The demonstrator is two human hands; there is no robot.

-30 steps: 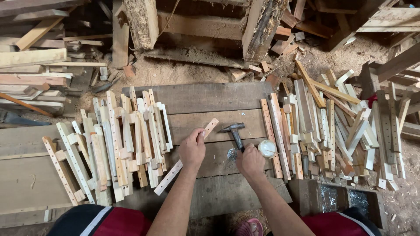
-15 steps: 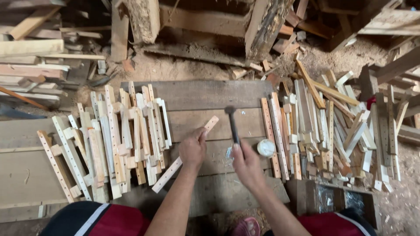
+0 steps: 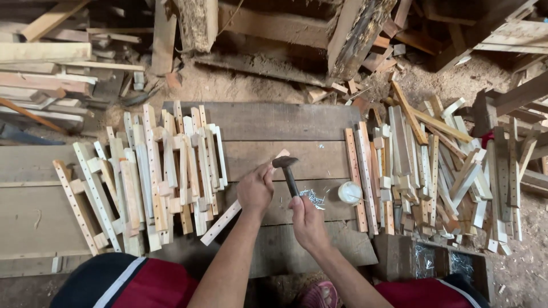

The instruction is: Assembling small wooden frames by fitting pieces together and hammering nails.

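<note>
Hammer (image 3: 287, 171) in the right hand (image 3: 306, 218), its dark handle wrapped in a full closed fist and its metal head poised over the upper end of a thin wooden slat (image 3: 242, 199). That slat lies slantwise across the plank workbench (image 3: 268, 122), and the left hand (image 3: 256, 189) closes over its middle, fingers curled round the wood just below the hammer head, pinning it to the board. Striking well here seems to call for keeping the head square to the slat's end, the blow short, and the left fingertips drawn clear of the strike point, since hand and hammer head sit very near one another; a slanted hit could split such slender wood. Whether a nail stands under the head I cannot tell. A loose scatter of small nails (image 3: 313, 198) lies on the bench just beside the right hand, with a small round white container (image 3: 349, 192) next to it. To the left rests a heap of assembled slat pieces (image 3: 160, 171), pale strips joined with short blocks; to the right a larger pile of loose drilled slats and offcuts (image 3: 434, 171). The bench is made of broad, weathered grey boards. Beyond it lie sawdust-covered ground, rough timber beams (image 3: 354, 34) and stacked lumber (image 3: 45, 63), suggesting a cluttered woodworking shed.
</note>
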